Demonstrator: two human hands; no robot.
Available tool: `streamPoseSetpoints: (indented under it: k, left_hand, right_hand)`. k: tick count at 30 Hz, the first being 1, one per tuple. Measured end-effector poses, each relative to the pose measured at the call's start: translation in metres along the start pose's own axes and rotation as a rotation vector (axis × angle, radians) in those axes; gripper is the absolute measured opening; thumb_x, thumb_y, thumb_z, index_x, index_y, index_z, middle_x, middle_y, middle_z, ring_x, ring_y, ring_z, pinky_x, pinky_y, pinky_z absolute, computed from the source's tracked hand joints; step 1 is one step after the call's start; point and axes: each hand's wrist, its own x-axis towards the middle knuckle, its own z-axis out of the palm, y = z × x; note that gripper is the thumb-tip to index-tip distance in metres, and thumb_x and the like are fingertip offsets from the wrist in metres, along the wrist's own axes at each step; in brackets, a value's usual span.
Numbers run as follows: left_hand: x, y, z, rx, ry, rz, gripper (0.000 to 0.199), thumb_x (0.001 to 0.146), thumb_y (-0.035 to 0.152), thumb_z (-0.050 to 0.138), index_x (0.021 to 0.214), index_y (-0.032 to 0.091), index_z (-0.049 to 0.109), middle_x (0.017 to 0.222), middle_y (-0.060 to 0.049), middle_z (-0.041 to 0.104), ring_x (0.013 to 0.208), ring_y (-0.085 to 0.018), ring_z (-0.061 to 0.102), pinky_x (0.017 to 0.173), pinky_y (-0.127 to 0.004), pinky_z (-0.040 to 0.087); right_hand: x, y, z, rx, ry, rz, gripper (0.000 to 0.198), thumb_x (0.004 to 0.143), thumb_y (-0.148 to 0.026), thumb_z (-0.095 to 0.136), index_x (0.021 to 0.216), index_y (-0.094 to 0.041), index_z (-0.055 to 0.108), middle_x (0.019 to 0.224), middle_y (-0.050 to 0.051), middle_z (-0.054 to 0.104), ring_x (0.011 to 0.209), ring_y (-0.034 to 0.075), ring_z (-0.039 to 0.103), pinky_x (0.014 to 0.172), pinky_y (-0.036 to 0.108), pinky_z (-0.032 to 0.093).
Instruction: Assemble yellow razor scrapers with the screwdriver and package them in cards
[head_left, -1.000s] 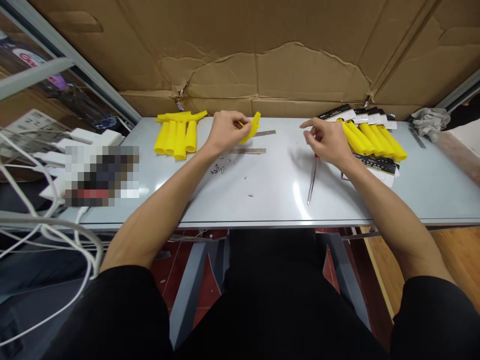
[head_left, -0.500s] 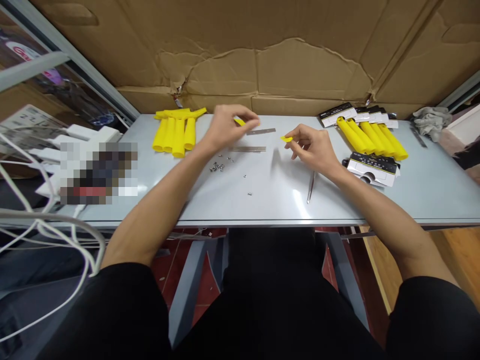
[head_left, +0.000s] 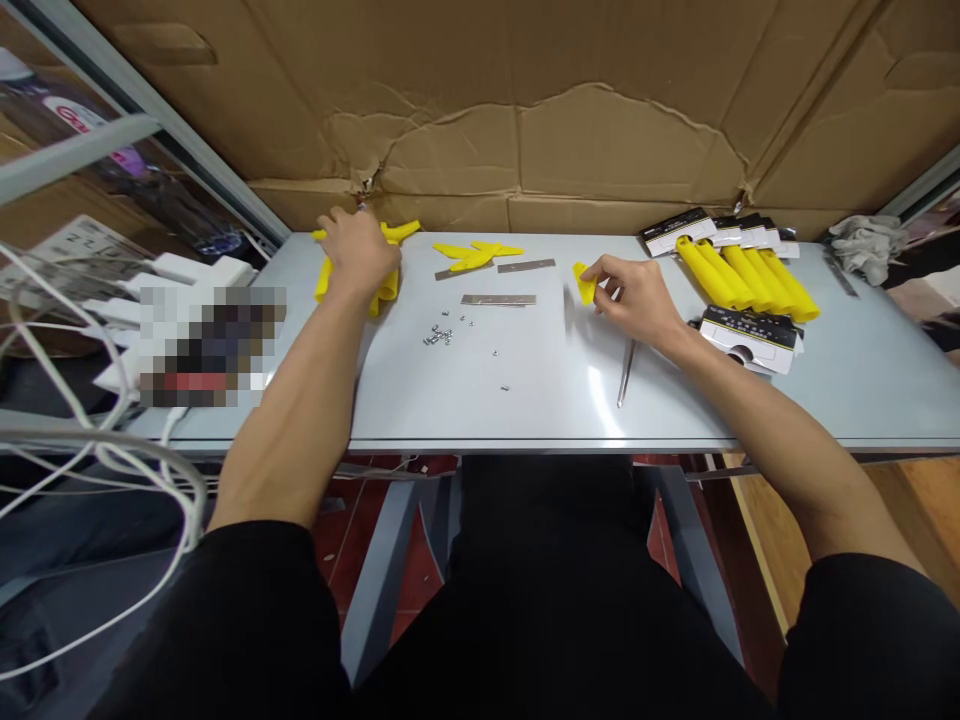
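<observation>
Right hand (head_left: 634,298): pinches a small yellow plastic piece (head_left: 583,285) by fingertips, probably for control, right of flat silver metal strips (head_left: 526,266).
Left hand (head_left: 360,250): covers yellow plastic tubes (head_left: 388,288); cannot tell whether it grips one.
Silver screws (head_left: 438,336): loosely grouped, presumably for easy picking.
Thin metal rod (head_left: 625,375): upper end hidden behind right hand.

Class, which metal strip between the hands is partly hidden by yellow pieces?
The back-left strip: yellow pieces cross it, while none covers the back-right strip or front strip.
</observation>
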Motion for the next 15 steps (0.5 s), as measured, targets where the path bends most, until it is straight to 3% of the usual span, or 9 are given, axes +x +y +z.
streamPoseSetpoints:
  k: [3, 5, 6, 8, 10, 13, 15]
  left_hand:
    - [0.018, -0.029, -0.012, 0.211, 0.349, -0.089, 0.115, 0.049, 0.118, 0.061, 0.118, 0.026, 0.059, 0.085, -0.011, 0.056, 0.156, -0.045, 0.016, 0.11, -0.048, 0.028]
    - [0.03, -0.046, -0.016, 0.297, 0.528, -0.143, 0.119, 0.038, 0.123, 0.051, 0.108, 0.026, 0.055, 0.079, -0.009, 0.043, 0.15, -0.049, 0.02, 0.111, -0.052, 0.025]
    - [0.035, -0.052, -0.017, 0.327, 0.56, -0.141, 0.117, 0.035, 0.124, 0.05, 0.101, 0.027, 0.051, 0.076, -0.008, 0.034, 0.147, -0.05, 0.022, 0.11, -0.052, 0.025]
    - [0.043, -0.063, -0.018, 0.321, 0.593, -0.102, 0.115, 0.029, 0.124, 0.053, 0.09, 0.027, 0.041, 0.077, -0.004, 0.015, 0.142, -0.049, 0.026, 0.109, -0.052, 0.026]
    - [0.047, -0.069, -0.021, 0.305, 0.57, -0.098, 0.114, 0.029, 0.123, 0.056, 0.089, 0.027, 0.039, 0.08, -0.002, 0.008, 0.14, -0.048, 0.027, 0.109, -0.052, 0.026]
    - [0.05, -0.075, -0.027, 0.347, 0.519, -0.187, 0.116, 0.04, 0.124, 0.048, 0.105, 0.027, 0.047, 0.083, -0.005, 0.025, 0.145, -0.047, 0.026, 0.112, -0.054, 0.024]
    - [0.051, -0.08, -0.028, 0.216, 0.39, -0.169, 0.119, 0.045, 0.123, 0.049, 0.117, 0.028, 0.048, 0.091, -0.008, 0.039, 0.154, -0.047, 0.017, 0.114, -0.053, 0.022]
  right_hand:
    - [0.001, 0.001, 0.0, -0.058, -0.017, 0.028, 0.044, 0.091, -0.019, 0.052, 0.125, -0.017, 0.079, 0.112, 0.003, 0.077, 0.088, 0.005, 0.068, 0.09, 0.019, 0.047]
    - [0.002, 0.003, 0.0, -0.104, -0.037, 0.04, 0.044, 0.089, -0.017, 0.053, 0.125, -0.018, 0.08, 0.116, 0.001, 0.077, 0.089, 0.005, 0.067, 0.091, 0.019, 0.045]
    - [0.002, 0.005, 0.0, -0.13, -0.048, 0.041, 0.045, 0.089, -0.016, 0.053, 0.124, -0.019, 0.08, 0.117, 0.001, 0.077, 0.089, 0.005, 0.066, 0.091, 0.019, 0.043]
    - [0.003, 0.007, 0.001, -0.183, -0.07, 0.034, 0.045, 0.088, -0.015, 0.053, 0.123, -0.02, 0.081, 0.117, 0.001, 0.076, 0.088, 0.005, 0.063, 0.09, 0.021, 0.04]
    - [0.003, 0.01, 0.001, -0.233, -0.084, 0.03, 0.045, 0.09, -0.016, 0.052, 0.123, -0.021, 0.081, 0.116, 0.002, 0.076, 0.088, 0.006, 0.06, 0.089, 0.022, 0.037]
    - [0.004, 0.013, 0.001, -0.275, -0.101, 0.044, 0.046, 0.092, -0.018, 0.051, 0.126, -0.024, 0.082, 0.116, 0.003, 0.075, 0.093, 0.008, 0.06, 0.088, 0.023, 0.035]
    - [0.005, 0.016, 0.002, -0.278, -0.114, 0.051, 0.048, 0.093, -0.018, 0.051, 0.128, -0.024, 0.082, 0.12, 0.004, 0.074, 0.097, 0.009, 0.06, 0.09, 0.023, 0.037]
